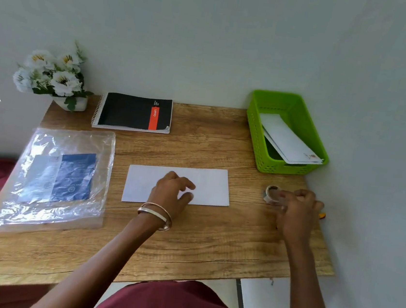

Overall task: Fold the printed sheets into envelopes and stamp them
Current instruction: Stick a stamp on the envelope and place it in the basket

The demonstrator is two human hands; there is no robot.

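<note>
From the head view, your left hand [172, 191] rests with loosely curled fingers on the white envelope [208, 182] lying mid-table [187, 240]. Your right hand [296, 210] pinches a small roll of stamps [272, 193] just right of it. Finished envelopes [287, 140] lie in the green basket [257, 134].

One white envelope [177, 185] lies on the desk [187, 240], with more, uncountable, in one green basket [287, 133]. One notebook [133, 113], one plastic packet [54, 182], one flowerpot [69, 103].
</note>
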